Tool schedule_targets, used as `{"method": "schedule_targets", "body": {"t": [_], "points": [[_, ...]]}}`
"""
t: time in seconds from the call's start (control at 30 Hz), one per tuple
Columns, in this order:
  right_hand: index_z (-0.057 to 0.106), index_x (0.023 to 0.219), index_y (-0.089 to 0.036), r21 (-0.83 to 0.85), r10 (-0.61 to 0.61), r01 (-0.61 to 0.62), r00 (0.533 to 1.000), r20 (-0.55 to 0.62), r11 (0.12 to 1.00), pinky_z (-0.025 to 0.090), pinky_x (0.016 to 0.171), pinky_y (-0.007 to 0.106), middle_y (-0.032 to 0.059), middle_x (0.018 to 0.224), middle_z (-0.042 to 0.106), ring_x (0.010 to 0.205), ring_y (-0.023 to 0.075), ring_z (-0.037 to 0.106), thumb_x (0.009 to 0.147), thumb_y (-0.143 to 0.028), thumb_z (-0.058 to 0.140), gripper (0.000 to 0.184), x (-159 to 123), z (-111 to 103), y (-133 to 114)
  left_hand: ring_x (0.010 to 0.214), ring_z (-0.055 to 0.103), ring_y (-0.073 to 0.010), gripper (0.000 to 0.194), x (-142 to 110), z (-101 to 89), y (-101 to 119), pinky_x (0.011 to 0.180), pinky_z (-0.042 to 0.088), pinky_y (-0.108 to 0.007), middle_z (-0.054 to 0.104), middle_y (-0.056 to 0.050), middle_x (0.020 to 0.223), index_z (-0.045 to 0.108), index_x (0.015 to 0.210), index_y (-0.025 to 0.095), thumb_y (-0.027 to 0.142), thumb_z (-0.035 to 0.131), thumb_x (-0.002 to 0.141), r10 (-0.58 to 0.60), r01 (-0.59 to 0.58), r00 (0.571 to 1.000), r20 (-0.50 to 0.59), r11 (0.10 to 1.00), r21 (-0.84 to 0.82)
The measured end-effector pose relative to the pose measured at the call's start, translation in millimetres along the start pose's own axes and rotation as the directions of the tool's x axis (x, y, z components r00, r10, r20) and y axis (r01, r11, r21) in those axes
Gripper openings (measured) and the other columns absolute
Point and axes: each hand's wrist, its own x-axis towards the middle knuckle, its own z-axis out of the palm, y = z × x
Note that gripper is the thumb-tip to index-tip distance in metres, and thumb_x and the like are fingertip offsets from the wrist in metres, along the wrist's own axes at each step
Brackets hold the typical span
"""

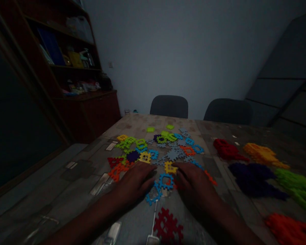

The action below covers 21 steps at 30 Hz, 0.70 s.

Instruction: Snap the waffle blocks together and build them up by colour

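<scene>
Flat toothed plastic building pieces in several colours lie heaped on the table. My left hand is at the heap's near left, palm down, its thumb apart from its outstretched fingers. Just beyond it lies a yellow window piece. My right hand reaches in from the other side, fingers stretched out, their tips at the edge of a second yellow window piece. Between the hands are a blue square frame piece and another blue piece. Dark red pieces lie nearer to me.
On the right are sorted piles: red, yellow-orange, dark blue, green and orange. Two chairs stand behind the patterned table. A wooden cabinet is at the left. The room is dim.
</scene>
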Motion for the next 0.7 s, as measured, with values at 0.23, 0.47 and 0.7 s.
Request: {"method": "schedule_targets", "body": {"t": [0.23,0.47,0.7], "points": [[0.07,0.117,-0.018,-0.071,0.041,-0.033,0.992,0.117,0.997,0.046,0.091,0.036,0.0122,0.114,0.071,0.106,0.0271,0.064,0.091,-0.023,0.06,0.028,3.2,6.9,12.2,0.127,0.054,-0.0332,0.063,3.8,19.3,17.6,0.113,0.036,-0.056,0.063,-0.012,0.137,0.053,0.141,0.02,0.035,0.077,0.085,-0.013,0.013,0.999,0.032,1.0,0.006],[0.066,0.115,-0.017,-0.13,0.065,-0.042,0.982,0.176,0.991,0.04,0.095,0.039,0.012,0.118,0.065,0.112,0.0291,0.056,0.084,-0.021,0.069,0.031,-2.9,21.8,1.9,0.131,0.051,-0.0336,0.062,8.2,24.4,12.1,0.116,0.029,-0.061,0.06,-0.011,0.142,0.049,0.143,0.026,0.031,0.074,0.087,0.012,-0.007,0.996,0.086,0.998,-0.064],[0.062,0.104,-0.018,-0.099,0.106,-0.095,0.988,0.111,0.991,0.041,0.085,0.036,0.009,0.107,0.065,0.098,0.0266,0.057,0.079,-0.024,0.075,0.029,-3.3,20.6,-4.1,0.135,0.047,-0.0324,0.069,6.9,17.3,6.3,0.115,0.035,-0.052,0.054,-0.012,0.147,0.046,0.146,0.022,0.035,0.076,0.085,0.03,-0.02,0.996,0.081,0.992,-0.121]]}}
